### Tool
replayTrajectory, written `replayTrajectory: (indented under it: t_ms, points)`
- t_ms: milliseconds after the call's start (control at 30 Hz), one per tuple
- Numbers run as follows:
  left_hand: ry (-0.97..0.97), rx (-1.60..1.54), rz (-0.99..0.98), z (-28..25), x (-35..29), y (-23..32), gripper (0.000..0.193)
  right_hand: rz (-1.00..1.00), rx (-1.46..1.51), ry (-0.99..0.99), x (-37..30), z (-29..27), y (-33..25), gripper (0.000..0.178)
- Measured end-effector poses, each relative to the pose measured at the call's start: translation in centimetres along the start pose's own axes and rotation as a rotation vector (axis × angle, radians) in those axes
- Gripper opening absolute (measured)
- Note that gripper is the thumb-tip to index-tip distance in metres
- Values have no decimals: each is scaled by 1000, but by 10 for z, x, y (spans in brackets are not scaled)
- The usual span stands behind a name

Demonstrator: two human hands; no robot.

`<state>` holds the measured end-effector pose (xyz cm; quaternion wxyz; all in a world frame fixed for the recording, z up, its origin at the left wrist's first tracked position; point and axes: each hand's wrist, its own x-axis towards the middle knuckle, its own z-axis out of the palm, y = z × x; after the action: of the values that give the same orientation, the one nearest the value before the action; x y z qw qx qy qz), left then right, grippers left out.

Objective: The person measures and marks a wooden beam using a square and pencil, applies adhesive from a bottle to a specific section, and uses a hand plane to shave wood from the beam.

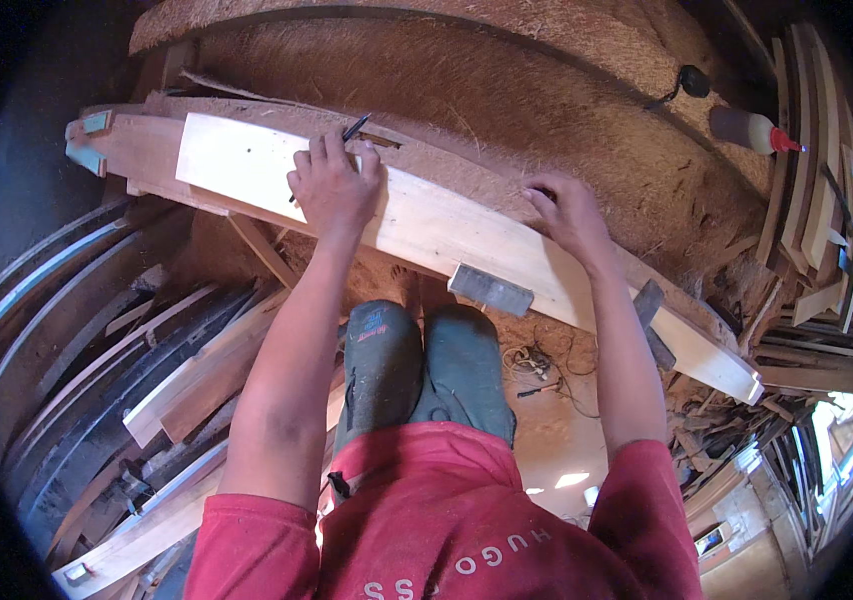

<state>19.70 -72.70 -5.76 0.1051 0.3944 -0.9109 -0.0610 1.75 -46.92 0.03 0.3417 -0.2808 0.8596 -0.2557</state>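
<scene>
Left hand (335,190): closed on pencil (352,130), over pale plank (427,225) | Right hand (569,212): fingers bent, pressing plank's far edge

A sawdust-covered curved workbench (507,110) carries a long pale wooden plank (427,225), a glue bottle (752,130) and a black knob (694,80).
</scene>
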Motion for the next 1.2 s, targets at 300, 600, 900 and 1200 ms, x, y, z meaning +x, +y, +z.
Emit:
replayTrajectory:
  t_ms: [300, 600, 900, 1200]
  points:
    - [-71, -9, 15, -2, 3, 3, 45, -52, 209, 67, -76, 42, -28, 17]
    - [-48, -51, -4, -4, -1, 0, 48, -541, -282, -241, -48, 52, -77, 15]
    - [39, -63, 7, 1, -4, -5, 46, -434, -538, -217, 2, 46, -71, 59]
    - [102, -29, 24, 0, -3, 1, 49, -430, -570, -203, 12, 62, -79, 143]
